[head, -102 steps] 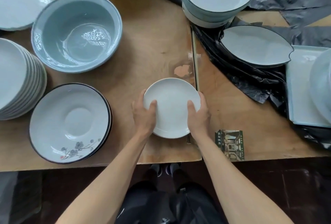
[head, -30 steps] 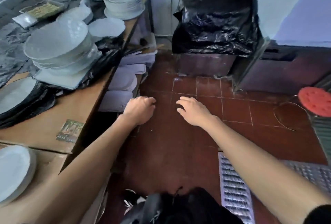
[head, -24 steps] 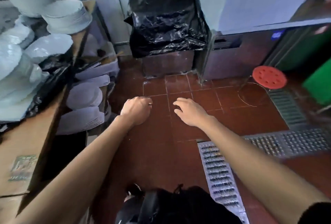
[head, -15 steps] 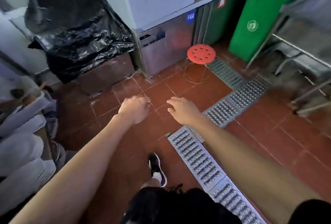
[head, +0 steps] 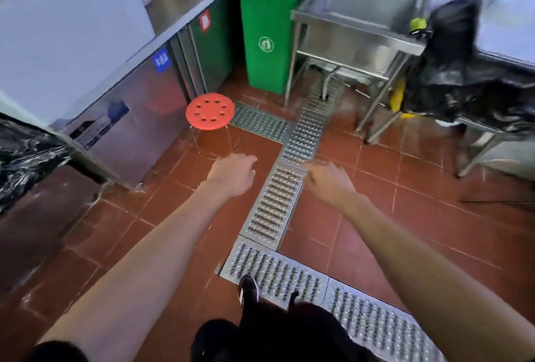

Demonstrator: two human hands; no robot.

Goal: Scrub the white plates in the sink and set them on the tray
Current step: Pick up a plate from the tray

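risk: the metal floor grating (head: 273, 202) underfoot and the red stool (head: 210, 111) at centre left could, judged from their position, cause a trip on the way to the steel sink (head: 359, 31) at upper right. no white plates are visible. left hand (head: 233, 173) and right hand (head: 328, 180) hang loosely curled, each grip holding nothing.

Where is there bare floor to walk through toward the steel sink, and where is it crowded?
Bare red tile lies right of the perforated metal drain grate, running up to the stainless steel sink legs. It is tighter on the left, where the round red plastic stool stands between the steel counter cabinet and the green wheeled bin.
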